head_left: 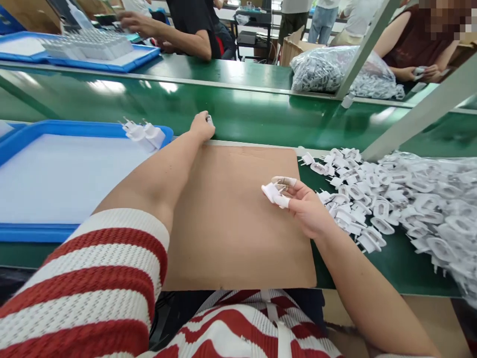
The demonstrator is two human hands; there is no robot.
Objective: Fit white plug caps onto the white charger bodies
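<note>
My right hand (307, 206), with white finger cots on its fingertips, pinches a white plug piece (273, 193) with metal pins above a brown cardboard sheet (238, 223). Stretched far forward, my left hand (203, 127) reaches over the edge of the green conveyor belt (253, 112). Its fingers are closed around something small and pale that I cannot make out, mostly hidden by the hand. Two or so white plugs (143, 135) stand with pins up in the far right corner of a blue tray (74, 128), left of my forearm.
A heap of white plug pieces (350, 186) lies right of the cardboard, beside a clear plastic bag (439, 199) full of them. A slanted metal post (425, 107) rises there. Across the belt are another filled bag (328, 67), a tray of plugs (89, 47) and co-workers.
</note>
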